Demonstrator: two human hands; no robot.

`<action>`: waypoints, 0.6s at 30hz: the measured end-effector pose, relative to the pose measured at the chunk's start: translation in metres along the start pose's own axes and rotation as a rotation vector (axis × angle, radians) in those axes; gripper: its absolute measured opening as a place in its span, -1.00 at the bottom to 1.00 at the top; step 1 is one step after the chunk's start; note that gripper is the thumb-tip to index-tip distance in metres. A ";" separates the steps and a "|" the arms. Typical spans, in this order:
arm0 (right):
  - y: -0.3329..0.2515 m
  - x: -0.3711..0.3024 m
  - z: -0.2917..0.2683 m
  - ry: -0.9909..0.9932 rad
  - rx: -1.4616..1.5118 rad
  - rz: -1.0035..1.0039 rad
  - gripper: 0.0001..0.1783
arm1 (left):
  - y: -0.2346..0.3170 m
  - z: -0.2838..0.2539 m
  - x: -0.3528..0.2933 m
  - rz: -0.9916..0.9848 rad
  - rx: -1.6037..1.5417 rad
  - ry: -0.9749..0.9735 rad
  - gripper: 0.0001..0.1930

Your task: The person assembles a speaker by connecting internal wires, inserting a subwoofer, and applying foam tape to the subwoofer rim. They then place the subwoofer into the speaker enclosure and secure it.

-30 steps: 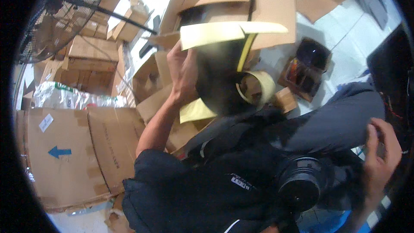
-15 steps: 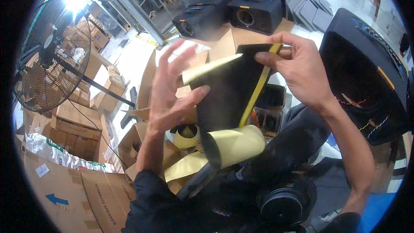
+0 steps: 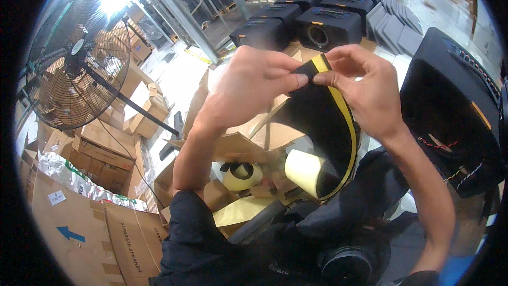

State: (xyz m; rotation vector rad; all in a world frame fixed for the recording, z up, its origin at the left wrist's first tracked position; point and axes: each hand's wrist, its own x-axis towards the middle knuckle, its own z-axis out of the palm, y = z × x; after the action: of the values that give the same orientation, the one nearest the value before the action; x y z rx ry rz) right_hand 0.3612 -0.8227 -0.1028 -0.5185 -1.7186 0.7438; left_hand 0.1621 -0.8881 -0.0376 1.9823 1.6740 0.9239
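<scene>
A black strip of foam-like sheet (image 3: 323, 122) with pale yellow backing hangs between my hands, and its lower end curls into a roll with the yellow backing (image 3: 302, 172) outward. A yellow band (image 3: 344, 108) runs along its right edge. My left hand (image 3: 248, 85) pinches the sheet's top end between thumb and fingers. Close beside it, my right hand (image 3: 370, 87) pinches the same end at the yellow band. Under my left forearm lies a smaller yellow-and-black roll (image 3: 243, 176). A flat yellow piece (image 3: 246, 210) rests below it.
An open speaker cabinet (image 3: 450, 111) with loose wires stands at my right. A round black speaker driver (image 3: 346, 265) is near my lap. Cardboard boxes (image 3: 100, 238) and a large fan (image 3: 79, 58) stand left. Rows of black speaker cabinets (image 3: 330, 26) and grey panels (image 3: 394, 26) stand behind.
My left hand has moved up and right from the sheet's left side to its top end, near my right hand. The sheet now hangs in a curve, its yellow flap no longer showing at the upper left.
</scene>
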 end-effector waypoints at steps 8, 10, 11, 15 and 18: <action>0.003 -0.015 0.014 0.212 -0.411 -0.393 -0.81 | -0.010 0.005 0.007 -0.057 -0.210 0.001 -0.72; 0.004 -0.016 0.015 0.216 -0.384 -0.335 -0.81 | -0.011 0.006 0.008 -0.076 -0.225 -0.005 -0.69; 0.005 -0.017 0.016 0.212 -0.349 -0.313 -0.81 | -0.012 0.008 0.008 -0.076 -0.257 0.004 -0.71; 0.004 -0.017 0.015 0.182 -0.162 -0.173 -0.80 | -0.013 0.014 0.007 -0.026 -0.320 0.025 -0.72; 0.002 -0.015 0.010 0.106 -0.042 -0.045 -0.79 | -0.011 0.015 0.004 -0.024 -0.305 0.016 -0.70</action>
State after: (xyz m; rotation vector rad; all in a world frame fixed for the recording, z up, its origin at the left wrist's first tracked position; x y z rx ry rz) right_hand 0.3557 -0.8337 -0.1161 -0.5365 -1.6447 0.6384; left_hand 0.1647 -0.8798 -0.0542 1.7520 1.4608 1.1152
